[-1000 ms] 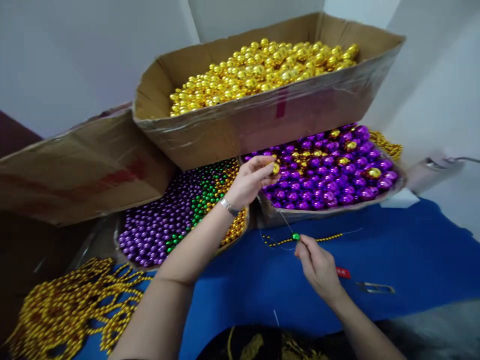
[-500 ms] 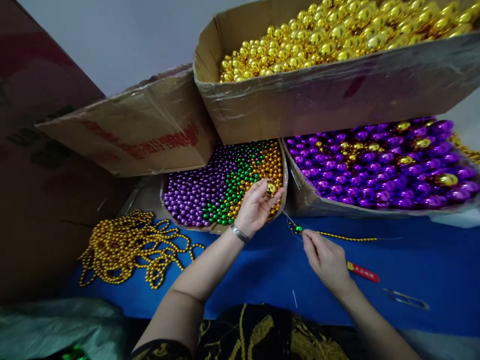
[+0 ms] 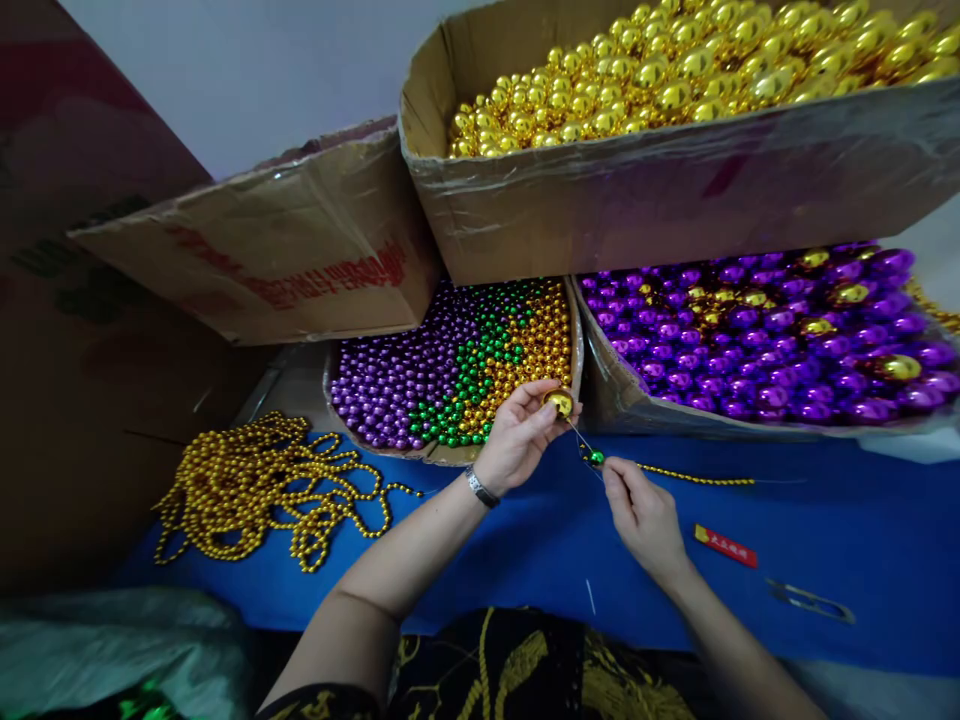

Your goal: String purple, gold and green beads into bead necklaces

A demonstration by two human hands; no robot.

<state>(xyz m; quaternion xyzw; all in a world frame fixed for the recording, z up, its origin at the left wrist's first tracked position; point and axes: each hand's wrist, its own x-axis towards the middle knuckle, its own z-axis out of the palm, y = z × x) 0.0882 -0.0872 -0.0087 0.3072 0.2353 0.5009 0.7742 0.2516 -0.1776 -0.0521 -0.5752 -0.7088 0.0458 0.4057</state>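
A large shiny gold bead (image 3: 559, 403) is pinched in the fingers of my left hand (image 3: 521, 435), by the front right corner of the box of small beads (image 3: 397, 385). Between the two hands runs a thin needle or wire (image 3: 579, 435), its upper end at the gold bead; I cannot tell whether it passes through. My right hand (image 3: 641, 510) is closed at the wire's lower end, next to a green bead (image 3: 596, 457). Behind that hand a string of small gold beads (image 3: 694, 475) lies on the blue table, with thread past its end.
A heap of gold bead strands (image 3: 247, 490) lies at left. Boxes of purple beads (image 3: 750, 350) and large gold beads (image 3: 675, 90) stand at right and above. A brown carton (image 3: 300, 250) leans over the small beads. A red label (image 3: 725, 546) and thread snips (image 3: 810, 601) lie at right.
My left hand has come down and slightly right with the gold bead, closer to my right hand, and the bead now meets the wire's tip. My right hand has barely moved.
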